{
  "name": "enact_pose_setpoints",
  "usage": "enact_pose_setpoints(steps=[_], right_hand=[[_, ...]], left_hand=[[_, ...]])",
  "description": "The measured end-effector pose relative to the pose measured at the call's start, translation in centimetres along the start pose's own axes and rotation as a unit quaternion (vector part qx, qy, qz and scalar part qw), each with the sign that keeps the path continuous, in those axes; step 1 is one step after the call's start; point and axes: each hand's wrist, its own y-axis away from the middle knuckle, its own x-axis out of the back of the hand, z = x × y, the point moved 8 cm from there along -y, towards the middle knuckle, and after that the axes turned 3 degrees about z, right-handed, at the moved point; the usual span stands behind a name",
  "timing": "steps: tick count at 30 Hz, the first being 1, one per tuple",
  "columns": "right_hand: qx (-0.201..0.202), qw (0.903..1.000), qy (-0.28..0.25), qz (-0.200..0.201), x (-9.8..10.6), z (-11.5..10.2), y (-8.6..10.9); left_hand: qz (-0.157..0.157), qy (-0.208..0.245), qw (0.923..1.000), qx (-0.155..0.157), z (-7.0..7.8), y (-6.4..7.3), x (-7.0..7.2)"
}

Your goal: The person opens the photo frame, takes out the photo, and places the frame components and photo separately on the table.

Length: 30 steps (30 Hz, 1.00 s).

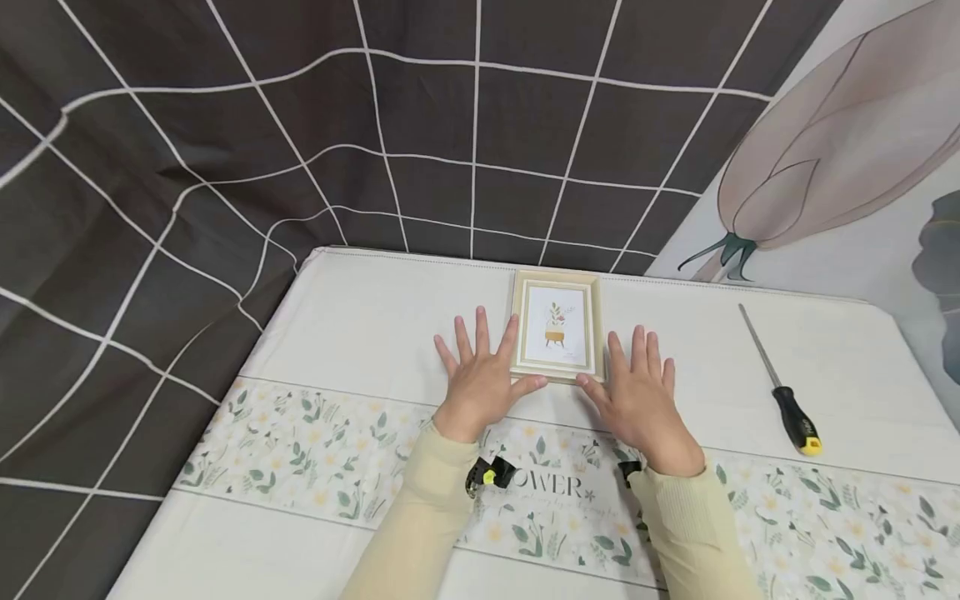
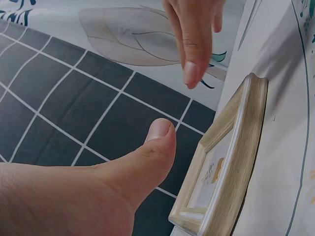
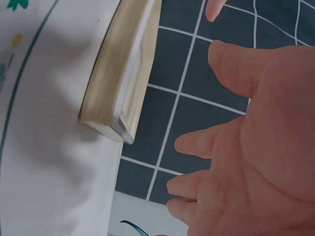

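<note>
Setting: indoor, domestic in character; the exact room cannot be determined. Indicators: a dark grey fabric curtain with white grid lines (image 1: 420,108), hung along the far and left sides; a white backdrop printed with a large dusty-pink flower (image 1: 825,158), at right; a white tablecloth with a floral band (image 1: 375,325); a rectangular cream-coloured picture frame (image 1: 557,325) upon it.

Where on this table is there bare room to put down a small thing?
Bare: the white surface between the right hand and the screwdriver, and that left of the left hand, above the floral band. Crowded: beside the picture frame, with a hand close on each side.
</note>
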Motion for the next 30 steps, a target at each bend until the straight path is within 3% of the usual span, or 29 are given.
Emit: enact_pose_setpoints(steps=[15, 30], right_hand=[[-0.003, 1.0000, 0.008, -0.005, -0.4, 0.5, 0.0], [-0.007, 0.9999, 0.007, -0.013, -1.2, 0.4, -0.4]], left_hand=[[-0.003, 0.002, 0.9999, 0.011, -0.1, -0.2, -0.6], [-0.022, 0.005, 0.9997, 0.002, 0.1, -0.3, -1.2]])
